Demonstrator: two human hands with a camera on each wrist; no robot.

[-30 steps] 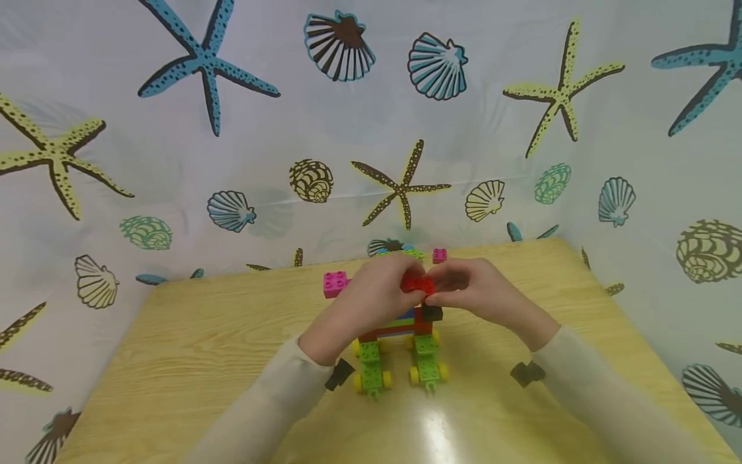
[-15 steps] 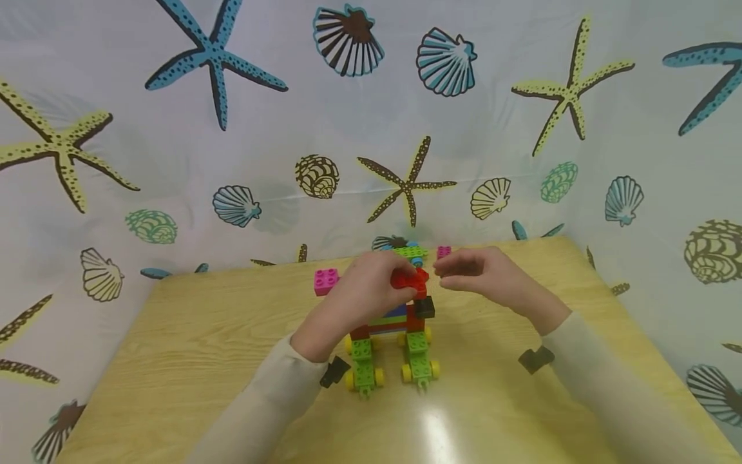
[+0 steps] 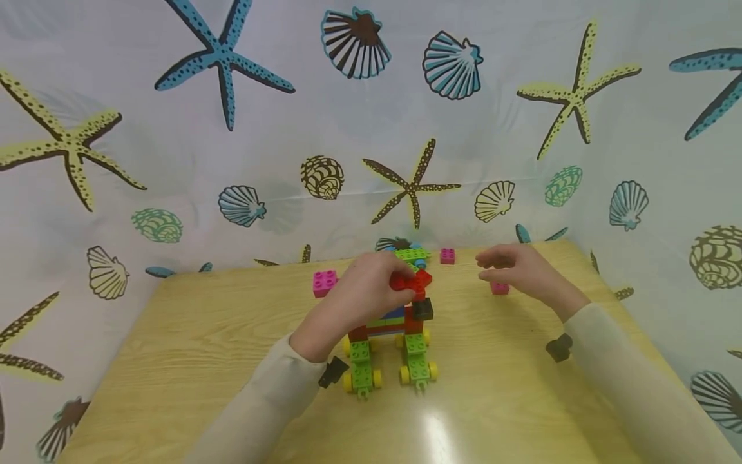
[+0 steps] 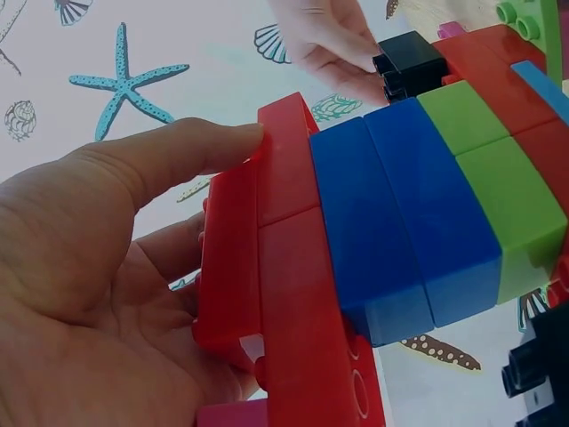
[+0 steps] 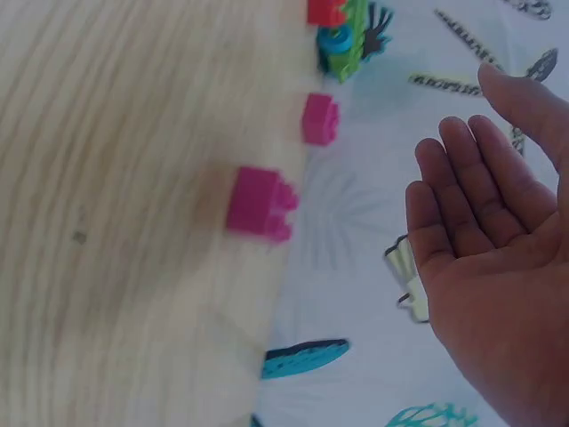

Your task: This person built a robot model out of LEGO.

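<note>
My left hand (image 3: 371,280) grips the red bricks (image 4: 302,267) at the top of a toy brick model. The thumb presses their upper edge and the fingers reach behind them, partly hidden. Below the red bricks are blue bricks (image 4: 391,213) and lime green ones (image 4: 493,151). A black brick (image 3: 422,309) juts out from the right side. The model stands on green wheeled bases (image 3: 417,357) with yellow wheels. Off to the right, my right hand (image 3: 524,270) holds nothing, its fingers relaxed, over a pink brick (image 3: 500,288) on the table.
A second small pink brick (image 3: 447,256) lies near the table's back edge. Beside it, behind the model, is a green plate piece (image 3: 413,254) with blue parts. A larger pink brick (image 3: 324,283) shows left of my left hand. A patterned curtain (image 3: 278,148) hangs behind the wooden table (image 3: 220,335).
My right hand has left the red bricks and moved right, over the pink brick. The left hand has stayed on the red bricks, and the model has shifted slightly left in view.
</note>
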